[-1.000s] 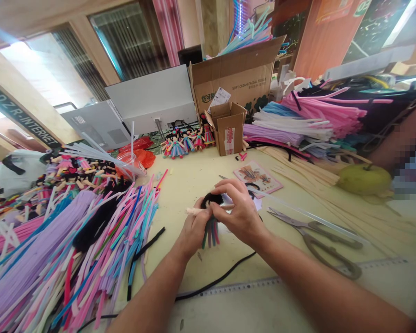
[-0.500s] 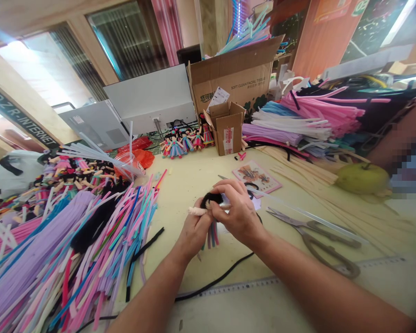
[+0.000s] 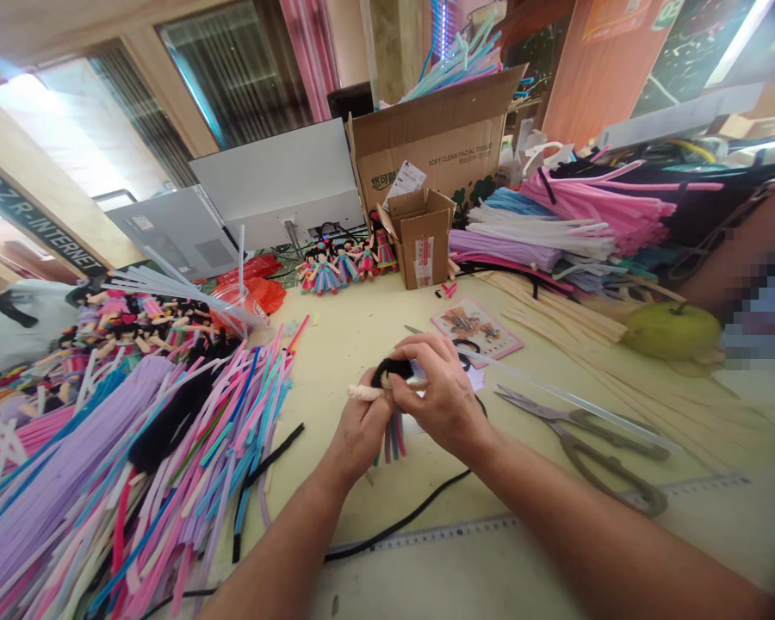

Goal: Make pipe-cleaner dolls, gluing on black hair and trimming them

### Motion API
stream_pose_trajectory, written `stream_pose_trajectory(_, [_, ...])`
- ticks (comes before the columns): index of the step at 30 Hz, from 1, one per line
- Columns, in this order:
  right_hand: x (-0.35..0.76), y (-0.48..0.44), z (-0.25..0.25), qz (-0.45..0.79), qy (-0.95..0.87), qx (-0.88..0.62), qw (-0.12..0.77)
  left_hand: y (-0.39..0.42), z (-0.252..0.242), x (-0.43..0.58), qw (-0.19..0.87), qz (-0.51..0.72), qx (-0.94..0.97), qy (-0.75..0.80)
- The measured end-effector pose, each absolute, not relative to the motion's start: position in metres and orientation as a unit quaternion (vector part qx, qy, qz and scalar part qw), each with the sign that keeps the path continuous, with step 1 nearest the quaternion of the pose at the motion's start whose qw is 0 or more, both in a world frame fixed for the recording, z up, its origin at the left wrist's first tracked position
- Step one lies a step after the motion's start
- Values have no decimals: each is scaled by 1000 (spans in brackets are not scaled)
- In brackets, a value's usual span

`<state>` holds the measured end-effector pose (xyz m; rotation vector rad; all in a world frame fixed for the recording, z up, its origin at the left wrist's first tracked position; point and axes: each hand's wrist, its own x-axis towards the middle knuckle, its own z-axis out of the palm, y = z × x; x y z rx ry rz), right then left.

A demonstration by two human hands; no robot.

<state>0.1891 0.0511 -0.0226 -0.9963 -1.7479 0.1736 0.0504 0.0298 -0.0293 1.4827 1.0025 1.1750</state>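
Over on the left, a jumble of small finished dolls (image 3: 120, 314) sits behind a big heap of fuzzy sticks (image 3: 83, 448) — lilac, pink, blue and white — with a black bundle (image 3: 168, 426) lying across it. Beside the heap, a bent black stick (image 3: 271, 461) lies on the table (image 3: 336, 323). Farther back there is a red plastic bag (image 3: 258, 293), then a little row of dolls in bright skirts.

In the middle of the table, just above its surface, is the small doll (image 3: 391, 372) in the person's hands: black hair, a pale arm poking out to the left, coloured strands hanging below. The left hand (image 3: 365, 422) is clamped around its body, and the right hand (image 3: 444, 394) has thumb and fingers closed on it near the head — the two hands almost meeting there.

Behind them stands a small cardboard box (image 3: 424, 250). To the right, a pink-edged card (image 3: 478, 330) lies flat, and nearer, large scissors (image 3: 581, 443) rest with blades slightly parted. Farthest right sits a green fruit (image 3: 672, 330).
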Motion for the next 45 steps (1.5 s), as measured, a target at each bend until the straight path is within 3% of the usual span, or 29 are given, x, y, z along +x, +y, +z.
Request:
stream_pose_trajectory(9, [190,48,-21,96,-732,-416,531,31,-28,51,487,483,600,412])
stream_pose_trajectory(17, [198,50,-20,173,-708,-395,559,33,-30,48,602,450,521,404])
stream_pose_trajectory(25, [191,50,-26,161,-724,-410,531,34,-29,50,552,466,561,405])
stream_pose_trajectory(33, [199,54,-21,214,-683,-406,568,42,-33,37,712,463,371,374])
stream_pose_trajectory(45, [196,52,-24,304,-663,-414,544,46,-33,31,703,514,363,333])
